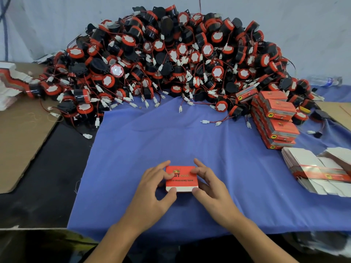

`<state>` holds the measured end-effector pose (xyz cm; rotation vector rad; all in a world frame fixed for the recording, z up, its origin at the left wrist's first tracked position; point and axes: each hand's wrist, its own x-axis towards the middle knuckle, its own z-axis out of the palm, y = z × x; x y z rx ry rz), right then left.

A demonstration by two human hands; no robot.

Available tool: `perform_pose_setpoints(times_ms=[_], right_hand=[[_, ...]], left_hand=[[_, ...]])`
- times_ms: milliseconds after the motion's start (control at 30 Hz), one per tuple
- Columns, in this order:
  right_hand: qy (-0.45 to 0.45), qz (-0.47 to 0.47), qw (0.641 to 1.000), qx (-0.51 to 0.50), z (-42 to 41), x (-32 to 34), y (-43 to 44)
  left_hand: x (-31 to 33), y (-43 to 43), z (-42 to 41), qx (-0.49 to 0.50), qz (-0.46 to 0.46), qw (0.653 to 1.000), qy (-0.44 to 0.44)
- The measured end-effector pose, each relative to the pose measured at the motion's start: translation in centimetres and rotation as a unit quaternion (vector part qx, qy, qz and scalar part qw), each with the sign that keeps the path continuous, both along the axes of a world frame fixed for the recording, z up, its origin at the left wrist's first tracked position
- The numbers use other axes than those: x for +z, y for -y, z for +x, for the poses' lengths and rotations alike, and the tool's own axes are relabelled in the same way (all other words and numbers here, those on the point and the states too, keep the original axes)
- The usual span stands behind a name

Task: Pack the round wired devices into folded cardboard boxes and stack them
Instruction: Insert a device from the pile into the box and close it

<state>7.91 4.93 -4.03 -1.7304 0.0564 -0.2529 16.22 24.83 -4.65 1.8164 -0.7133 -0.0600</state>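
Left hand (152, 188) and right hand (210, 186) pinch a small red cardboard box (181, 184) lying on blue cloth (190, 133) (thumbs on its near white edge, fingers curled over top).

We count one closed red box (182, 180) and at least five packed boxes (279, 118) stacked at the right. The round wired devices (171, 54) are heaped past counting. There are two bundles of flat box blanks, a right bundle (313, 168) and a left bundle (13, 80), and one water bottle (324, 80).
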Motion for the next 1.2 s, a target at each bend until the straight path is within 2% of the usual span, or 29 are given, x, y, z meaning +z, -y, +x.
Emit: perform_pose_setpoints(times_ms=[100, 267, 533, 767, 1067, 1200], right_hand=[[0.017, -0.003, 0.999, -0.035, 0.1, -0.4, -0.2], [0.059, -0.077, 0.994, -0.057, 0.3, -0.9, -0.2], [0.079, -0.145, 0.982, -0.095, 0.3, -1.3, -0.3], [0.099, -0.205, 0.969, -0.097, 0.0, -1.2, -0.5], [0.166, -0.327, 0.918, -0.151, -0.2, -1.7, -1.0], [0.166, -0.383, 0.895, -0.154, -0.4, -1.5, -1.6]], left_hand=[[0.1, 0.0, 0.1, 0.003, 0.014, 1.0, 0.024], [0.0, 0.0, 0.2, 0.004, 0.053, 0.996, 0.068], [0.1, 0.1, -0.1, 0.019, 0.05, 0.996, 0.077], [-0.6, 0.3, -0.7, 0.068, 0.109, 0.976, 0.176], [-0.9, 0.4, -1.3, 0.091, 0.159, 0.953, 0.239], [-0.7, 0.4, -1.4, 0.109, 0.184, 0.94, 0.267]])
